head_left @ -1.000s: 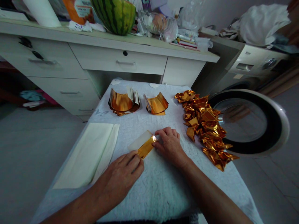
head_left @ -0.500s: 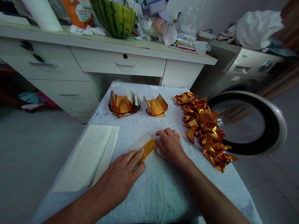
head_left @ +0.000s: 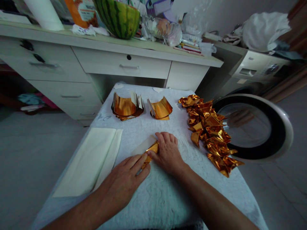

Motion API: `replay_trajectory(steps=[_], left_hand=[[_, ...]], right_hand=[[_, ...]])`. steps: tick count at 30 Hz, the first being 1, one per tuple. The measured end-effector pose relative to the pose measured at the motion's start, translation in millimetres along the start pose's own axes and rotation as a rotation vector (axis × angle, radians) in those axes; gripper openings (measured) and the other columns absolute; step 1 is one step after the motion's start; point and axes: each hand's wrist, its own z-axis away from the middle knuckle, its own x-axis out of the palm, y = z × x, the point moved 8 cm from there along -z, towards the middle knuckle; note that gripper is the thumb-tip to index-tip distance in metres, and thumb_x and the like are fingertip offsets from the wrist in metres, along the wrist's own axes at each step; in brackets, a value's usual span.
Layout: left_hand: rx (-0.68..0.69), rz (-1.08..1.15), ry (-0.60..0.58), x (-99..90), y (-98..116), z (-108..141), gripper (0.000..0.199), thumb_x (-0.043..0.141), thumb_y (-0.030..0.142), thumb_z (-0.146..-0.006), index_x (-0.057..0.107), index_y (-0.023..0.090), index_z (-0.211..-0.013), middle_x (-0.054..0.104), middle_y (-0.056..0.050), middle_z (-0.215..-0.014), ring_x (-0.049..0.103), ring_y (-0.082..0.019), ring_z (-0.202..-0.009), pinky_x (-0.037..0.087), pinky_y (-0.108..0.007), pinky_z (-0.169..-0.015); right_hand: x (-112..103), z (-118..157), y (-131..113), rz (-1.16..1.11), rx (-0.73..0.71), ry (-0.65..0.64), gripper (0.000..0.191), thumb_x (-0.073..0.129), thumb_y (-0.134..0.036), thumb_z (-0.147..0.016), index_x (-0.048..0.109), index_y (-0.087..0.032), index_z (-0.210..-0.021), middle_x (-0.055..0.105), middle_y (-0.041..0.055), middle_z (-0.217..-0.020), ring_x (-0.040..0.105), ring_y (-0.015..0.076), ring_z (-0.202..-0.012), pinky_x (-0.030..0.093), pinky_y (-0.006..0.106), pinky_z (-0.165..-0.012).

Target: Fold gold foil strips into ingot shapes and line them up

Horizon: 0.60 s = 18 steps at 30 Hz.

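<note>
A sheet of gold foil paper, partly folded, with a pale whitish strip along its far left side, lies on the cloth-covered table between my hands. My left hand grips its near end, thumb and fingers closed about the edge. On the far right end my right hand has its fingers pressed together, the thumb lying on the gold near my left fingertips. Part of the sheet is hidden under the fingers. Beyond it stand a larger stack of curved gold foil sheets and a smaller stack.
Folded gold foil pieces are heaped along the table's right side. A pale folded paper lies at the left. Behind are a white drawer desk bearing a cut watermelon, and a washing machine with its round door swung open.
My right hand has moved left and nearer, its thumb now over the gold part. The foil paper's near edge is bent up and looks narrower. My left hand has hardly moved.
</note>
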Motion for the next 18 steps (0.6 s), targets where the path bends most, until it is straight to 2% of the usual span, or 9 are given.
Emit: replay_trajectory(steps=[4,11,18], left_hand=[[0.012,-0.016,-0.012,1.5,0,2,0.047,0.046,-0.005,-0.080,0.060,0.016,-0.120,0.061,-0.014,-0.134,0.060,-0.028,-0.118,0.056,-0.043,-0.094],[0.045,-0.061,0.027,6.8,1,10,0.051,0.043,-0.005,-0.079,0.058,0.014,-0.123,0.065,-0.014,-0.129,0.061,-0.029,-0.117,0.056,-0.043,-0.094],[0.042,-0.081,0.014,7.0,2,9,0.050,0.042,-0.006,-0.078,0.059,0.015,-0.121,0.066,-0.015,-0.127,0.062,-0.029,-0.116,0.056,-0.042,-0.091]], right_hand=[[3,-2,4,0.074,0.025,-0.009,0.066,0.050,-0.061,-0.090,0.049,-0.015,-0.136,0.054,0.0154,-0.130,0.044,0.0329,-0.114,0.032,0.049,-0.100],[0,-6,14,0.107,0.087,-0.004,0.063,0.047,-0.063,-0.091,0.052,-0.016,-0.133,0.054,0.0143,-0.128,0.045,0.0327,-0.111,0.034,0.048,-0.096],[-2,-11,22,0.161,0.143,0.041,0.054,0.057,-0.052,-0.090,0.053,-0.019,-0.132,0.056,0.0134,-0.122,0.047,0.0318,-0.107,0.037,0.046,-0.090]])
